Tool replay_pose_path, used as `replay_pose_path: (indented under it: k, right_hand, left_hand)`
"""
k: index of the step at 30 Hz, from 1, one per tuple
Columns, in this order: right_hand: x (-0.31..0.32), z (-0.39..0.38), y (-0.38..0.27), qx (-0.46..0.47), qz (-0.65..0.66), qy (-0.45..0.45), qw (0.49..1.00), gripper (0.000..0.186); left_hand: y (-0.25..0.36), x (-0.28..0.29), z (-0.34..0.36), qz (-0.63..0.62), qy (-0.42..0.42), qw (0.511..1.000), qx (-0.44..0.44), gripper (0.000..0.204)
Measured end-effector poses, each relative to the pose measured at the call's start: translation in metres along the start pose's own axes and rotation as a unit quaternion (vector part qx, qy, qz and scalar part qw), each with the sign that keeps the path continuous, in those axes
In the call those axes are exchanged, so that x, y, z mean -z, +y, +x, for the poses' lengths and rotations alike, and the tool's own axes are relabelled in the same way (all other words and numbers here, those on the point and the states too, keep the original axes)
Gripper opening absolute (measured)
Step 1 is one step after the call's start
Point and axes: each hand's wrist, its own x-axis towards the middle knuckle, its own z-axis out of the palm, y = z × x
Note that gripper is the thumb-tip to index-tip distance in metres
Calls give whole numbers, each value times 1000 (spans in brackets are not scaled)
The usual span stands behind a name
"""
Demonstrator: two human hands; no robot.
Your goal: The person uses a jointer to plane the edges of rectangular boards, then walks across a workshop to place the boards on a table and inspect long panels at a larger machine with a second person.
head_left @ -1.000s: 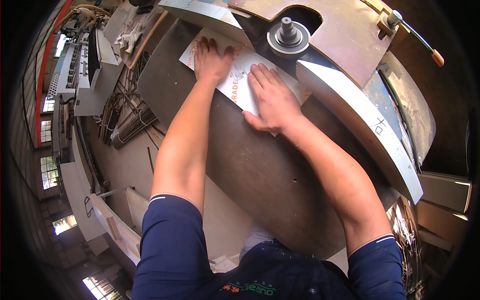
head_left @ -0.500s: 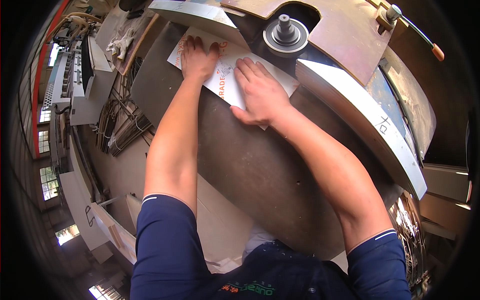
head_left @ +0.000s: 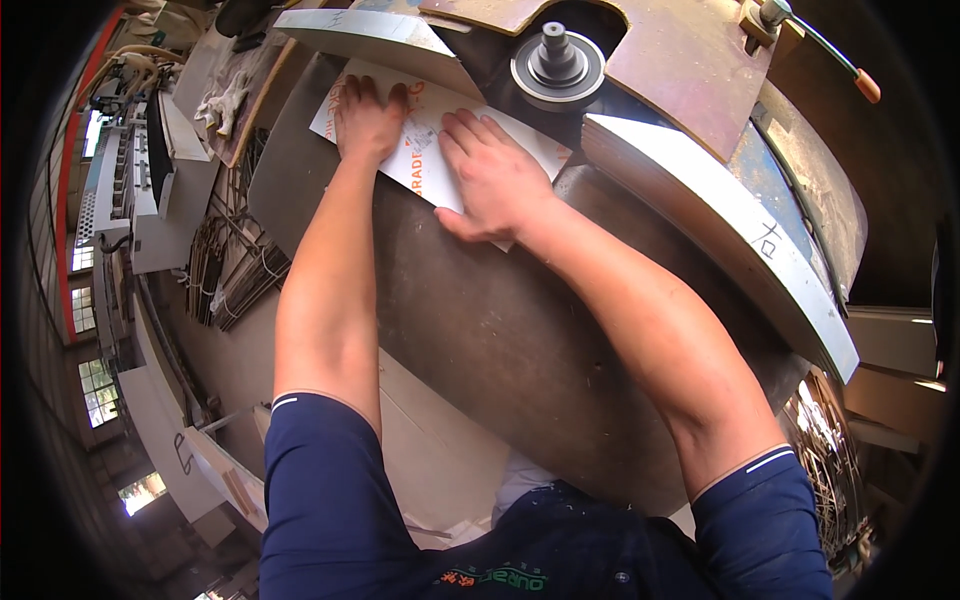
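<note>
A white panel with orange print [head_left: 402, 172] lies flat on the dark metal machine table [head_left: 480, 330]. My left hand [head_left: 368, 122] presses flat on the panel's left part, fingers stretched forward. On its right part rests my right hand [head_left: 495, 180], palm down, fingers extended and thumb out to the side. The hands cover some of the panel. Just beyond its far edge stands a round spindle with a stepped metal top [head_left: 557, 65]. Neither hand touches the spindle.
White-faced fence boards stand at left [head_left: 385, 38] and right [head_left: 715, 215] of the spindle. A brown cover board [head_left: 690, 65] and an orange-tipped clamp lever [head_left: 868, 87] sit at the far right. Bundled wood strips [head_left: 235, 275] lie left of the table; pale gloves [head_left: 225, 105] lie farther back.
The whole view has shifted and turned a little. Against the spindle and right fence, the panel and both hands have slid slightly left. Both hands stay flat on it.
</note>
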Motion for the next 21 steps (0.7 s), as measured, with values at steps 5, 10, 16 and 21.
replay_pose_path:
  k: [5,10,16,21]
  right_hand:
    - [-6,9,-1,10,2,22,1000,83]
    - [-14,20,-1,15,1,39,999,80]
    - [-26,40,-5,11,17,44,999,80]
    - [-35,60,-9,-4,18,32,999,80]
  left_hand:
    - [-10,-2,8,1,4,1000,-7,85]
    - [-24,-9,21,14,12,1000,-14,85]
    - [-52,-17,43,57,3,998,-39,83]
    - [-81,-33,69,67,15,996,-48,83]
